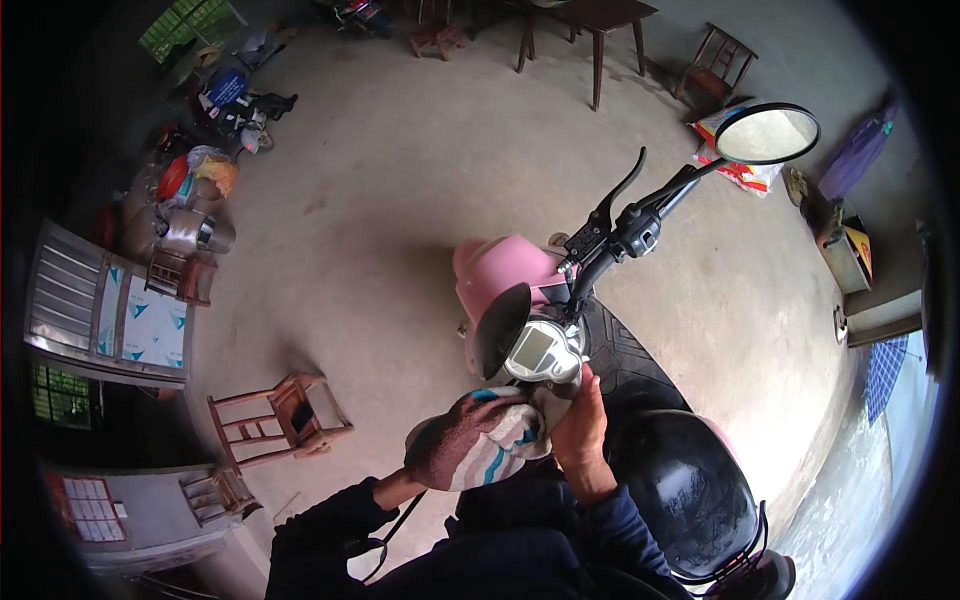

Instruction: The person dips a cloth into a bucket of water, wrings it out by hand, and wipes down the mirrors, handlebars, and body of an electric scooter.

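Note:
A brown, white and teal striped towel [500,440] is bunched over the near side of the scooter's handlebar. My left hand [398,488] reaches into it from the left; only the wrist shows, the fingers are covered by the cloth. My right hand [583,432] is at the towel's right end, closed on the pale cloth, its upper fingers close to the dashboard's lower edge. The silver dashboard [543,352] with its grey display sits just beyond both hands. Past it is the pink front [508,272] of the electric scooter, with its black brake lever [625,185].
The black scooter seat [683,485] lies right of my right arm. A round mirror [767,134] sticks out at upper right. A wooden chair [290,415] stands on the concrete floor at left. A table [600,18] and another chair [715,68] are at the back.

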Demonstrator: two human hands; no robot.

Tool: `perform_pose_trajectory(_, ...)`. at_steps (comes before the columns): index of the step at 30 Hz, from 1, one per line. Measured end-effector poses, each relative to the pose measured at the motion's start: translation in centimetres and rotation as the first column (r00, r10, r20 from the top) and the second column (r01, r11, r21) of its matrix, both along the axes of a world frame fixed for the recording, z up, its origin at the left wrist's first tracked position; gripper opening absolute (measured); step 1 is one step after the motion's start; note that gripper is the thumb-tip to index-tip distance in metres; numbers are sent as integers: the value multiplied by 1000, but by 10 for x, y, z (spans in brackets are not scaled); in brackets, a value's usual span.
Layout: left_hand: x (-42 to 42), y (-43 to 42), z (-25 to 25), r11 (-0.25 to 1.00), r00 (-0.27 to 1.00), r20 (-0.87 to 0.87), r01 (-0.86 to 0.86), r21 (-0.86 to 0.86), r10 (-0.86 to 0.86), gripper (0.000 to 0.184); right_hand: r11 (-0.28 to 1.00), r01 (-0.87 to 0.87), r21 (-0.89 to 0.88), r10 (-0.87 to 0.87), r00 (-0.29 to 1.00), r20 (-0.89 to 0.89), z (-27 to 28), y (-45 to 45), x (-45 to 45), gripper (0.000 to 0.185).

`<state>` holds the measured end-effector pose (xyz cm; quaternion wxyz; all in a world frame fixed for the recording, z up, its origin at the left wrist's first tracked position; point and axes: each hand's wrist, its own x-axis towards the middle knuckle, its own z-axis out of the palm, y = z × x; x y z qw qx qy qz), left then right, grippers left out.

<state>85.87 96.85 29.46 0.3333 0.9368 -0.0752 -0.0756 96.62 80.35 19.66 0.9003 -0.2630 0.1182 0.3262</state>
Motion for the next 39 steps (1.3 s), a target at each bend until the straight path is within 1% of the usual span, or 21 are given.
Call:
perform_pose_trajectory(2, -7, 2, -2, 999, 999, -24, -22, -38, 21, 71, 982, -26, 187, 60, 982, -179, 6, 1, -18, 49)
perform_pose_trajectory(4, -12, 3, -4, 996, 998, -51, -49, -77, 46, 69, 970, -84, 227, 139, 961, -240, 17, 7, -24, 48)
perform_pose_trajectory(5, -14, 3, -3, 982, 993, -41, -112, -152, 106, 65, 915, -123, 385, 226, 945, -234, 9, 8, -19, 46)
perform_pose_trajectory(10, -22, -2, 4, 945, 973, -6, -226, -238, 231, 57, 876, -154, 456, 312, 904, -294, 12, 9, -3, 50)
perform_pose_trajectory(11, -22, 1, 8, 973, 988, -111, -131, -191, 111, 54, 881, -213, 422, 364, 875, -318, 17, 5, -2, 50)
perform_pose_trajectory(13, -37, 2, 5, 989, 986, -156, -81, -128, 61, 54, 855, -311, 414, 466, 811, -354, 30, -7, -2, 54)
perform_pose_trajectory(14, -44, 3, 3, 997, 978, -208, -38, -61, 24, 54, 837, -322, 442, 482, 816, -320, 38, -16, -6, 60)
perform_pose_trajectory(15, -33, -2, 29, 997, 998, -51, -34, -65, 31, 58, 875, -312, 369, 401, 896, -193, 55, -25, -9, 63)
perform_pose_trajectory(18, -23, -8, 46, 1000, 996, 83, 31, -1, -31, 60, 966, -194, 173, 155, 964, 214, 62, -39, 0, 66)
perform_pose_trajectory(20, -19, -14, 46, 999, 999, 8, -37, 5, 37, 66, 945, -125, -303, 281, 786, 551, 59, -29, 26, 63)
perform_pose_trajectory(21, -16, -16, 38, 981, 1000, -14, 13, 194, -11, 64, 794, 155, -588, 501, 380, 777, 51, -26, 42, 61)
perform_pose_trajectory(22, -14, -17, 32, 925, 998, -45, 65, 374, -52, 63, 740, 345, -578, 569, 139, 811, 52, -12, 52, 59)
perform_pose_trajectory(23, -13, -18, 31, 981, 994, -102, -15, 192, 35, 68, 638, 460, -618, 689, 18, 724, 52, 1, 53, 58)
perform_pose_trajectory(24, -14, -18, 26, 981, 994, -109, -6, 194, 28, 68, 529, 572, -627, 797, -82, 598, 52, 12, 48, 58)
perform_pose_trajectory(25, -15, -19, 21, 789, 988, -73, 152, 595, -135, 69, 481, 642, -597, 840, -143, 524, 50, 15, 42, 52)
perform_pose_trajectory(26, -16, -19, 17, 691, 974, -87, 210, 691, -209, 68, 477, 641, -601, 840, -133, 526, 44, 12, 37, 52)
perform_pose_trajectory(28, -15, -22, 15, 454, 926, -123, 287, 843, -357, 67, 573, 596, -563, 814, -332, 477, 27, 1, 24, 50)
perform_pose_trajectory(30, -10, -29, 21, 359, 811, -200, 446, 820, -550, 61, 544, 602, -584, 837, -338, 431, 25, -14, 13, 48)
perform_pose_trajectory(31, -13, -36, 16, 256, 797, -148, 355, 899, -586, 53, 540, 604, -586, 835, -299, 462, 24, -21, 10, 48)
perform_pose_trajectory(36, -20, -46, 17, 319, 820, -134, 360, 877, -557, 66, 471, 610, -637, 829, -61, 555, 43, -14, 26, 48)
perform_pose_trajectory(39, -10, -43, 27, 311, 821, -225, 430, 847, -524, 67, 532, 674, -513, 755, -103, 647, 48, 19, 55, 43)
